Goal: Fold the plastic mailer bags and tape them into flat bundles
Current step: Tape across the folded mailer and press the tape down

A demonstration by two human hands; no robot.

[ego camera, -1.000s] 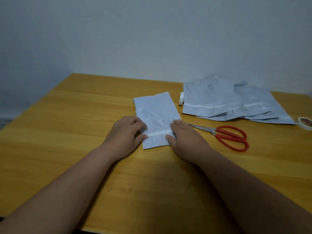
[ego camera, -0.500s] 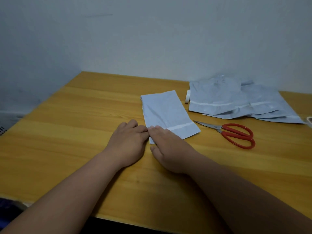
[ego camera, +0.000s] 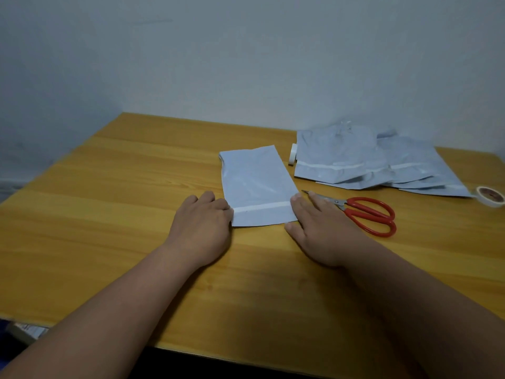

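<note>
Flat on the wooden table point(ego camera: 114, 203), seen from the head camera, lay a pale folded mailer bag point(ego camera: 255, 184), its white adhesive strip running across near the end closest to the person. Both hands sat low on the tabletop, one at each side of that near end and apart from each other. The left hand point(ego camera: 203, 225) rested against the bag's left edge with its fingers bent at the strip; whether it pinched the plastic could not be told. The right hand point(ego camera: 317, 228) lay with its fingers stretched out flat at the bag's right edge, holding nothing. Just right of that hand lay red-handled scissors point(ego camera: 363, 213), blades pointing toward the bag. Behind them a loose pile of mailer bags point(ego camera: 363, 160) overlapped near the wall, with a small white roll point(ego camera: 293, 157) standing at its left side and a roll of tape point(ego camera: 490, 196) at the table's far right.
</note>
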